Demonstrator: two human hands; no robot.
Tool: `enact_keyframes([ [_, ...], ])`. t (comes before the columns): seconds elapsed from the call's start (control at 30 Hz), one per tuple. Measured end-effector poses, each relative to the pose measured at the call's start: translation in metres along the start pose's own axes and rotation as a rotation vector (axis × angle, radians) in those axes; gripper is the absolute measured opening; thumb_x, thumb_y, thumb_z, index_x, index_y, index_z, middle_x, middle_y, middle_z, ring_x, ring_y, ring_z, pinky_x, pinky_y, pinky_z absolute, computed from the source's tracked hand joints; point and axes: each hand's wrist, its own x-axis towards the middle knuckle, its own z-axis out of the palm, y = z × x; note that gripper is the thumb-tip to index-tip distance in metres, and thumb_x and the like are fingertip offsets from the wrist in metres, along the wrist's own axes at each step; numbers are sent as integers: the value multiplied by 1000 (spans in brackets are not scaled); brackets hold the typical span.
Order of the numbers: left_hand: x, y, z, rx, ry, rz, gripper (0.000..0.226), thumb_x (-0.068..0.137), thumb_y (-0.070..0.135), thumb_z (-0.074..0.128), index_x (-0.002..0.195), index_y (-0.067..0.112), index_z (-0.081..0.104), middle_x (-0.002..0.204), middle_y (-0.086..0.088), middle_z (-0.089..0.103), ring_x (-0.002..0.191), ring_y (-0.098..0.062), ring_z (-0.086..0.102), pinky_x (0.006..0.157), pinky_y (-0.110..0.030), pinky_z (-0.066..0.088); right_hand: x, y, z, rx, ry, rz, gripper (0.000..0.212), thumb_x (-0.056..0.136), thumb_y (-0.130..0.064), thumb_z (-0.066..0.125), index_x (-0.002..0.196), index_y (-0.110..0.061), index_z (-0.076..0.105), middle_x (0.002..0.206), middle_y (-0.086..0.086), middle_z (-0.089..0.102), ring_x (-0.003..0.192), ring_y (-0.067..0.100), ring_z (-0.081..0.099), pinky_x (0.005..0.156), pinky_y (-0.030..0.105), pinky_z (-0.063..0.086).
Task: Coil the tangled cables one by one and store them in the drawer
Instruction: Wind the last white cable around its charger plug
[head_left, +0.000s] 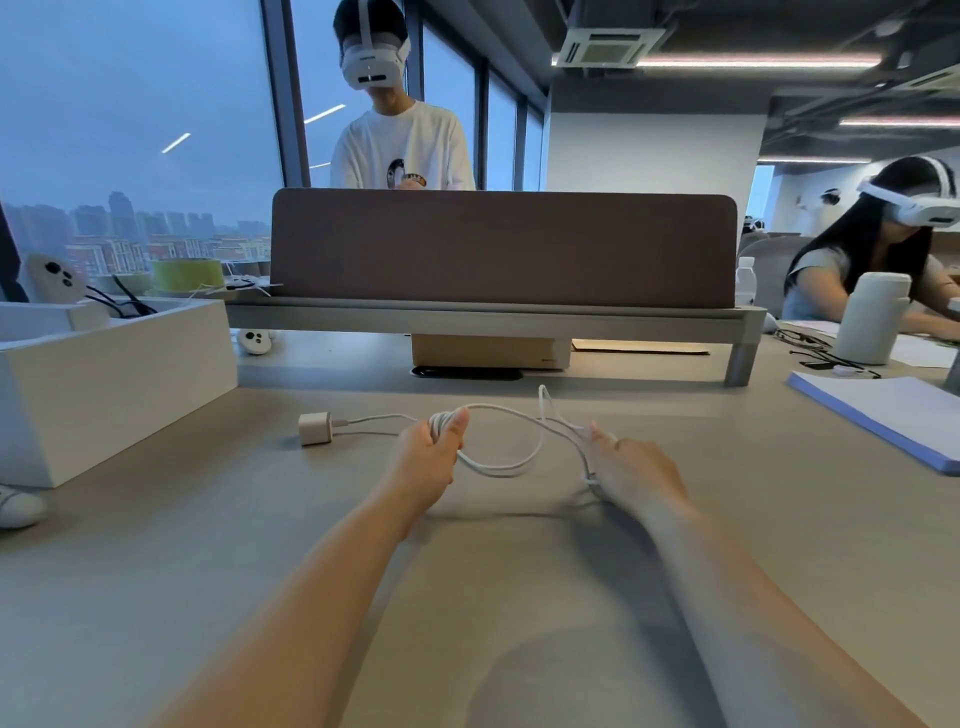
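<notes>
A white cable (511, 462) lies partly looped on the beige desk (208, 545) in the middle of the head view. Its white plug block (315, 428) rests on the desk to the left. My left hand (431, 452) grips several coiled turns of the cable, thumb up. My right hand (631, 467) holds a farther stretch of the same cable, with loose loops hanging between the two hands. An open white drawer box (104, 374) stands at the left with dark cables inside.
A brown divider screen (504, 249) on a grey shelf crosses the back of the desk. A white controller (255, 341) lies under the shelf. A blue-edged pad (893, 415) and a white flask (872, 317) are at right. Two people with headsets are nearby.
</notes>
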Motion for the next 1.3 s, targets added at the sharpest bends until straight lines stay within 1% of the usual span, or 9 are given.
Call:
enact_keyframes([
  [0.13, 1, 6, -7, -131, 96, -95, 38, 99, 42, 42, 72, 14, 46, 57, 1, 39, 47, -9, 33, 37, -14, 28, -4, -8, 9, 244, -194, -103, 63, 95, -60, 31, 89, -13, 73, 98, 7, 70, 97, 23, 61, 83, 28, 40],
  [0.33, 2, 6, -18, -277, 198, -255, 38, 97, 47, 42, 77, 15, 49, 58, 0, 40, 48, -10, 33, 43, -21, 26, -8, -8, 17, 416, -206, -237, 83, 78, -84, 24, 67, -21, 76, 91, 2, 68, 107, 26, 51, 101, 40, 37],
  [0.5, 6, 1, -21, -314, 207, -301, 41, 97, 49, 41, 73, 17, 47, 53, 1, 38, 46, -10, 29, 42, -22, 23, -22, -20, 6, 723, -229, -308, 85, 81, -72, 11, 55, -6, 56, 103, 11, 61, 100, 20, 52, 81, 22, 33],
  [0.57, 6, -1, -21, -326, 218, -308, 41, 97, 49, 41, 72, 17, 46, 52, 2, 38, 45, -11, 27, 41, -22, 21, -26, -21, 1, 815, -268, -283, 83, 79, -69, 1, 55, -4, 47, 92, 28, 55, 89, 22, 51, 76, 30, 36],
  [0.67, 8, -3, -20, -323, 219, -321, 41, 97, 49, 42, 72, 16, 47, 54, 1, 39, 47, -11, 28, 41, -22, 21, -26, -20, 0, 839, -275, -302, 89, 69, -85, -3, 55, -8, 40, 74, 20, 46, 74, 22, 44, 75, 34, 34],
  [0.73, 9, -4, -19, -316, 214, -319, 40, 97, 48, 42, 73, 16, 47, 56, 0, 39, 47, -11, 28, 43, -22, 20, -23, -20, 1, 768, -191, -352, 87, 61, -96, 15, 60, -12, 40, 67, 8, 41, 66, 17, 38, 68, 28, 28],
  [0.83, 11, -6, -17, -301, 199, -319, 41, 97, 49, 41, 72, 17, 45, 56, -1, 39, 48, -12, 26, 45, -22, 18, -19, -20, 5, 801, -27, -369, 52, 77, -65, 58, 78, -15, 45, 66, -1, 38, 59, 9, 32, 53, 19, 29],
  [0.97, 12, -8, -18, -307, 210, -333, 43, 96, 51, 41, 71, 17, 45, 56, 0, 38, 48, -12, 25, 45, -22, 17, -18, -19, 3, 926, 175, -442, 12, 95, -21, 56, 88, -18, 46, 58, -4, 35, 52, 8, 28, 48, 19, 27],
  [1.3, 9, -6, -19, -297, 236, -333, 44, 97, 50, 41, 68, 17, 45, 46, 2, 39, 42, -12, 25, 42, -21, 19, -9, -5, -1, 726, 454, -280, 18, 98, -21, 50, 83, -12, 54, 63, -1, 47, 58, 12, 39, 54, 23, 32],
])
